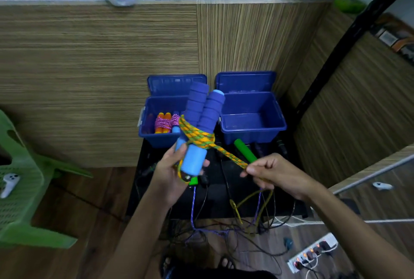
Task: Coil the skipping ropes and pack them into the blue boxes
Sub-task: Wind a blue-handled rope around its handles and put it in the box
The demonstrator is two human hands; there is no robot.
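Both hands raised: L hand (173, 172) grips blue handles (199, 122), R hand (272, 172) pinches orange-green rope (226, 154) taut.

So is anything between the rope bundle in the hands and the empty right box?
Nothing visible: the bundle is held in the air, the right box stands open and empty behind it, its lid up.

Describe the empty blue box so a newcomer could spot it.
Against the striped wood-grain wall, two open blue plastic boxes sit side by side. It is the right-hand blue box. Unlike the left-hand blue box, which holds orange-handled coiled ropes, it is empty.
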